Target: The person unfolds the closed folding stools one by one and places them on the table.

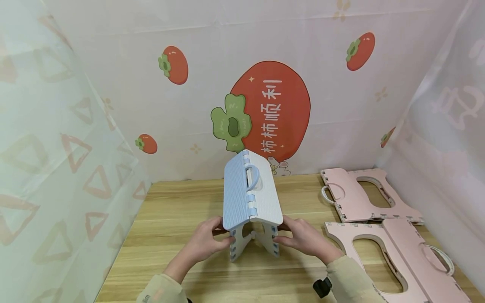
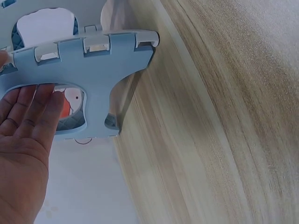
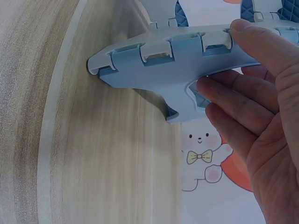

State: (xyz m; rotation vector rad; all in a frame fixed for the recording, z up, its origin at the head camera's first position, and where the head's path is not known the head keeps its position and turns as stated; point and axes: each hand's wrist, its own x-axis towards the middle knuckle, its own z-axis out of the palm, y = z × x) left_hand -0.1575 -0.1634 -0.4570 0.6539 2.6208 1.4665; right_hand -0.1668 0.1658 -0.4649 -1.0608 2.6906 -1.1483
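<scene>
A blue and white folding step stool (image 1: 236,193) stands partly folded on the table, its ribbed seat peaked like a roof along the hinge line. A blue carry handle (image 1: 254,179) shows at the ridge. My left hand (image 1: 206,242) grips the left leg panel; in the left wrist view its fingers (image 2: 39,109) reach into the panel's cutout. On the opposite side, my right hand (image 1: 303,237) holds the right leg panel, the thumb (image 3: 261,42) at its hinged edge and the fingers at the cutout. Both seat halves slope down towards the hands.
Two pink folded stools lie flat on the right side of the wooden table (image 1: 178,206), one at the back (image 1: 346,193) and one nearer (image 1: 411,248). Behind the table hangs a white cloth (image 1: 113,63) printed with persimmons. A black object (image 1: 322,287) is beside the right sleeve.
</scene>
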